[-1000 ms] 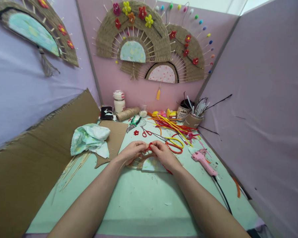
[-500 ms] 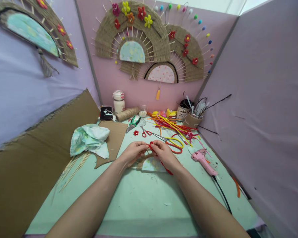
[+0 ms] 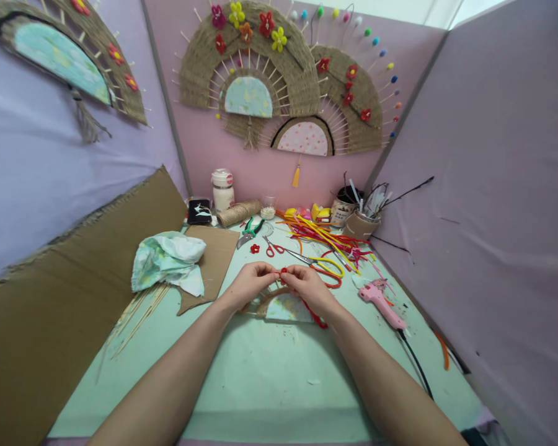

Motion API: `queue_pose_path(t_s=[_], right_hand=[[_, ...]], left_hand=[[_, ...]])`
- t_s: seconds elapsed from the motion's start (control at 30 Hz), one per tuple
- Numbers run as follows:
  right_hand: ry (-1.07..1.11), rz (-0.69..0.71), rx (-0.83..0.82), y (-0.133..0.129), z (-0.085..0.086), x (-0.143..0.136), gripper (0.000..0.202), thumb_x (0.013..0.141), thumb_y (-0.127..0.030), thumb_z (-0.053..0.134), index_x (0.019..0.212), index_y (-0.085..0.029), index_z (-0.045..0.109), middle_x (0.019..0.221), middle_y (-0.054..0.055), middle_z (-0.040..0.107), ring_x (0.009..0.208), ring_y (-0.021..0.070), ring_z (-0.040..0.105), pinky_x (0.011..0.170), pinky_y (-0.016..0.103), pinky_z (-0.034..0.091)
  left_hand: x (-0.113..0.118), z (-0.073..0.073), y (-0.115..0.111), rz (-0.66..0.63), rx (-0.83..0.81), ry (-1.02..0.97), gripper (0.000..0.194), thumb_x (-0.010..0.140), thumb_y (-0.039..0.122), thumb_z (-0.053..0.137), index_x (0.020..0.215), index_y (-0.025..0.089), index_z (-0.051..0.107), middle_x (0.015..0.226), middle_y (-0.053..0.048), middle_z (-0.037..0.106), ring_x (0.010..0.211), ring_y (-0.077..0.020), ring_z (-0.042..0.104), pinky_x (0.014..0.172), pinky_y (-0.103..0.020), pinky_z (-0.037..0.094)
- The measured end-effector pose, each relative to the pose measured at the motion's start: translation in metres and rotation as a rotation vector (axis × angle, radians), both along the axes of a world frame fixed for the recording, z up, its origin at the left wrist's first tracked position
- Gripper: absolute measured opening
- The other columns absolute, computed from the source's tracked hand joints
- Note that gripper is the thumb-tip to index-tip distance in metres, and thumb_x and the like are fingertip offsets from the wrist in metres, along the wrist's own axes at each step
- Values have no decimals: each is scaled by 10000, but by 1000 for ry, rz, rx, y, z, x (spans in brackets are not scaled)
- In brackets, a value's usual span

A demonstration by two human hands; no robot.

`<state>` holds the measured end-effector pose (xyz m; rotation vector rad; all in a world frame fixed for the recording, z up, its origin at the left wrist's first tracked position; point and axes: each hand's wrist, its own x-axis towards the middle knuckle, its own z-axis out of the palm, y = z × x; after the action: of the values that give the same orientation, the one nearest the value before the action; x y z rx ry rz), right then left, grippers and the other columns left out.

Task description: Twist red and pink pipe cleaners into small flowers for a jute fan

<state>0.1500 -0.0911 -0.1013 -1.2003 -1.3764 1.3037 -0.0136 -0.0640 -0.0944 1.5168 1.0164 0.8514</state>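
A small looped piece of red pipe cleaner (image 3: 284, 276) is pinched between the fingertips of my left hand (image 3: 253, 284) and my right hand (image 3: 308, 288). Its loose red tail hangs below my right hand. Under both hands lies a small fan (image 3: 286, 308) with a pale green and white patterned half circle and a brown twine band. Beyond my hands, a finished red flower (image 3: 255, 249) rests on the table near small red scissors (image 3: 273, 249).
Large yellow and red scissors (image 3: 328, 270) lie just beyond my right hand, with colored pipe cleaners (image 3: 325, 235) behind. A pink glue gun (image 3: 382, 305) sits at the right. Patterned cloth (image 3: 167, 261), cardboard (image 3: 216, 251) and thin sticks (image 3: 142, 316) are at the left.
Both hands have shifted slightly at the red loop, and my right fingers are drawn together over it. The red tail has swung a little to the right.
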Motion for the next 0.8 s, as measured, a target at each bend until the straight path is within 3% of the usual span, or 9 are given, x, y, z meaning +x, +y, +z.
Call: queue_pose_path(t_s=[0.23,0.43,0.57,0.67,0.8], right_hand=[[-146,51,102,-3,0,0,181,785,-348,546,774,-169,569,734,-8,588,648,114,506,602,228,387],[-424,78,255,-8,2,-5,149,817,-288,492,788,-177,587,730,-1,601,648,122,503,594,230,376],[-525,60,381,-10,2,-8,143,825,-255,481,756,-188,588,724,3,601,667,130,504,629,245,376],[-389,34,299,-6,1,-6,148,820,-289,500,775,-183,593,725,3,602,665,129,508,625,245,390],[-9,1,36,0,1,0,249,765,-410,583,696,-175,536,582,-35,502,534,100,443,544,238,380]], left_hand=[[-7,-4,2,-93,-176,-91,177,668,312,640,674,136,621,575,22,497,511,-69,395,483,-199,271],[-10,1,3,-162,-542,-226,162,605,225,683,591,97,584,493,44,411,441,-30,312,407,-161,184],[-10,-3,7,-106,-708,-249,118,583,155,678,613,79,593,508,32,432,435,-21,324,383,-136,199],[-8,-5,5,-59,-605,-292,136,615,176,694,678,86,613,592,-4,511,499,-43,428,427,-139,305],[-5,-1,0,-70,-310,-306,276,687,261,674,935,156,609,754,-19,595,625,-82,534,548,-179,403]])
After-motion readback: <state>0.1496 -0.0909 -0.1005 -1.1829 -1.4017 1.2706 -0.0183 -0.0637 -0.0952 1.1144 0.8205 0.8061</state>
